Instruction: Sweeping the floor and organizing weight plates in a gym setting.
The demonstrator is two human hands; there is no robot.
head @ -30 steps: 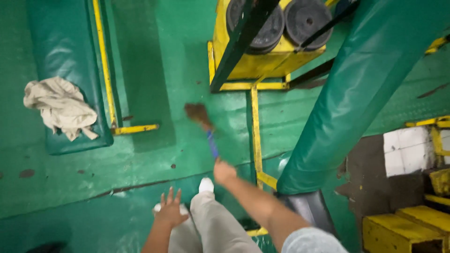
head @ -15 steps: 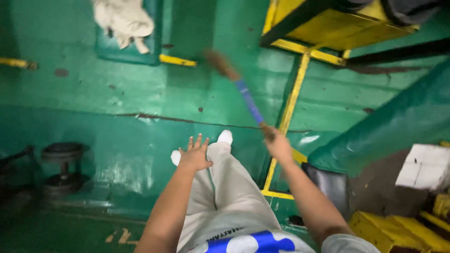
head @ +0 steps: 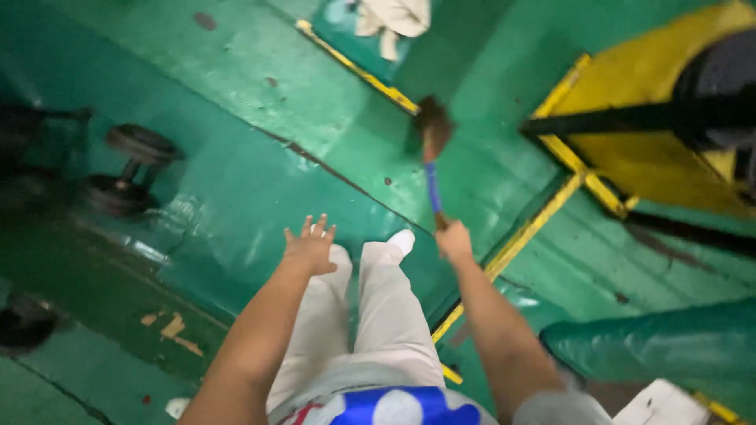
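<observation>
My right hand [head: 454, 240] grips the end of a short broom [head: 431, 149] with a blue handle and a brown brush head that points away from me over the green floor [head: 260, 86]. My left hand [head: 309, 245] hangs free in front of my light trousers, fingers spread, holding nothing. One white shoe [head: 402, 240] shows between my hands.
A black dumbbell [head: 126, 169] lies at the left, with more dark weights at the far left edge. A crumpled pale cloth [head: 391, 17] rests on a green mat at the top. Yellow equipment frame [head: 622, 118] stands at the right; a green padded piece [head: 669, 346] is lower right.
The view has swung left and tilted. The broom head has swept forward and to the right of the yellow floor line. The dumbbell sits closer to the centre.
</observation>
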